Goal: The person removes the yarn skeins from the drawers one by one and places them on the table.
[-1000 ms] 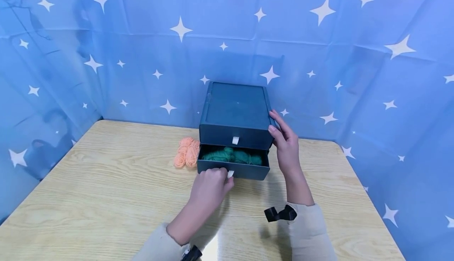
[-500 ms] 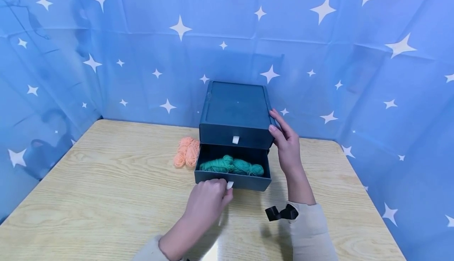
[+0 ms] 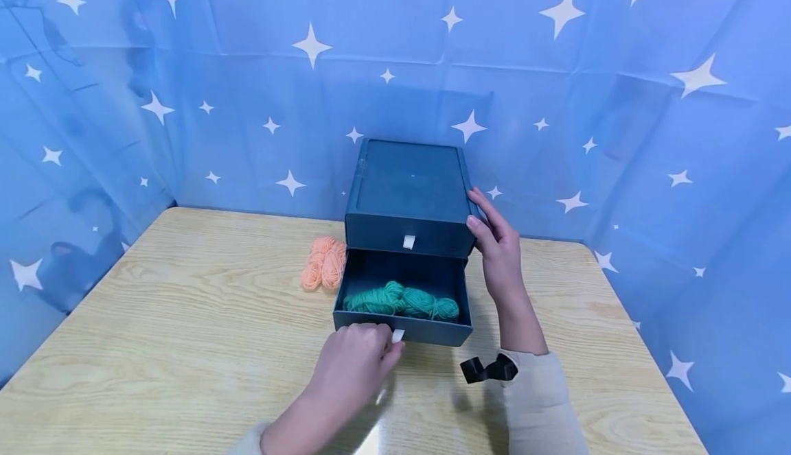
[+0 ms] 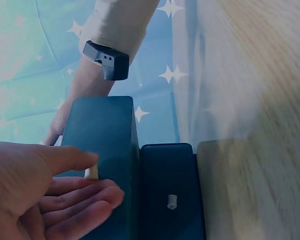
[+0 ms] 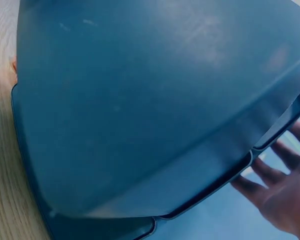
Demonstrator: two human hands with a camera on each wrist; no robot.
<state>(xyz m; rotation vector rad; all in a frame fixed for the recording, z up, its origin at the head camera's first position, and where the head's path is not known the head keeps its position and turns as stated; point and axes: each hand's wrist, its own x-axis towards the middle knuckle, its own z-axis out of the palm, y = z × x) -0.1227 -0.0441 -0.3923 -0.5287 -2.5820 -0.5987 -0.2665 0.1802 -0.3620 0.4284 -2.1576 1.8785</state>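
A dark teal two-drawer box [image 3: 410, 179] stands at the back of the table. Its lower drawer [image 3: 432, 333] is pulled out, and green yarn skeins [image 3: 402, 300] lie inside. At the drawer front my left hand [image 3: 349, 366] pinches the white pull tab [image 3: 398, 335] between thumb and fingers; the left wrist view shows this tab [image 4: 91, 172] in the grip. My right hand [image 3: 502, 256] rests on the right side of the box near the upper drawer, fingers extended. In the right wrist view this hand [image 5: 285, 190] is at the box's edge.
Peach yarn skeins [image 3: 325, 263] lie on the wooden table [image 3: 185, 318] just left of the box. The upper drawer [image 3: 377, 232] is closed, with its own white tab. A blue star-patterned curtain [image 3: 395, 50] hangs close behind the box and along both sides.
My left hand has drawn the lower drawer farther out toward me, bringing more of its inside and the green yarn into view. The right hand has stayed on the box's side.
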